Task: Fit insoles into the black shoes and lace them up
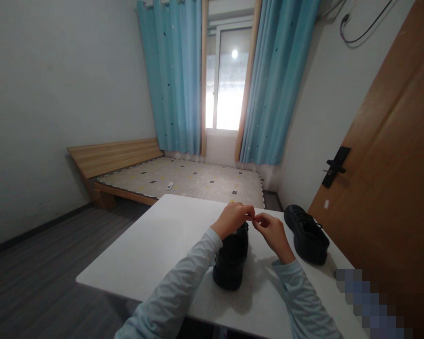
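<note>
A black lace-up shoe (229, 261) stands on the white table in front of me, its heel toward me. My left hand (234, 219) is above the front of the shoe and hides part of it. My right hand (271, 230) is just to the right, and the fingertips of both hands meet. Both hands are closed in a pinch on what looks like a thin dark shoelace, mostly hidden by the fingers. The other black shoe (309, 235) rests near the table's right edge, its laces showing on top.
The white table (144, 249) reaches to a bed (194, 181) with a patterned mattress, on which a small white remote (169, 186) lies. Blue curtains (176, 80) flank a window. A brown door (385, 155) is on the right. A pixelated patch covers the lower right corner.
</note>
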The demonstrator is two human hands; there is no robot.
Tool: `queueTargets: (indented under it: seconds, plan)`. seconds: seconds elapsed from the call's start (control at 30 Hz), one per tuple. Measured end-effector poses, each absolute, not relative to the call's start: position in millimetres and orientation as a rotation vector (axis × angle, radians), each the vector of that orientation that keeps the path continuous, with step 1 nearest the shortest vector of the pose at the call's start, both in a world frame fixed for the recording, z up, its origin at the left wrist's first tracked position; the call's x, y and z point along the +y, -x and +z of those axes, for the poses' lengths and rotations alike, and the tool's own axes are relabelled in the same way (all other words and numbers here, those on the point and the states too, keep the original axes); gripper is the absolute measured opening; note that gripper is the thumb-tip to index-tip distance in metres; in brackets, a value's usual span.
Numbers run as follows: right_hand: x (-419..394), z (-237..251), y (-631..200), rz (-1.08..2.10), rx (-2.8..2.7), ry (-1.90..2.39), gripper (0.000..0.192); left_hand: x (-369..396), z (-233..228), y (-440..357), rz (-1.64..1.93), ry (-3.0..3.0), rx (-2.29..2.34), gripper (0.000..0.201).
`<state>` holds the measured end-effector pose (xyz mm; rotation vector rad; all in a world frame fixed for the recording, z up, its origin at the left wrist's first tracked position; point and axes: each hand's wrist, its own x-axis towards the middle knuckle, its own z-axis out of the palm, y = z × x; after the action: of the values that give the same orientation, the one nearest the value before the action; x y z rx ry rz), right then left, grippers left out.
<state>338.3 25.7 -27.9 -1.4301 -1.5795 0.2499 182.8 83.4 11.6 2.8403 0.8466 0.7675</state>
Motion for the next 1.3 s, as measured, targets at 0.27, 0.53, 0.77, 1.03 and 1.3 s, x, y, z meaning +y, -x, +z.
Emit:
queueTargets:
  seconds: [0.27,0.53,0.77,1.03,1.3]
  plan:
    - [31.7,-37.4,-343.6,0.69,-1.391,1.339,0.024,71.3,13.4,-166.7,0.754,-2.884,0.959,0.008]
    - [33.7,-40.1,-347.7,0.825,-1.414,1.382,0.029,71.1,9.3,-162.7,0.596,-2.896,1.061,0.006]
    - [30.3,-38.7,-345.2,0.835,-1.33,1.387,0.029,66.8,4.3,-165.5,0.589,-2.92,1.115,0.009]
    - [34.5,-45.7,-342.8,0.866,-1.07,1.35,0.035,65.9,1.2,-164.3,0.549,-2.913,1.161,0.013]
    - [35.2,-48.3,-336.5,0.873,-1.027,1.407,0.033,62.0,4.2,-163.9,0.621,-2.881,1.222,0.007]
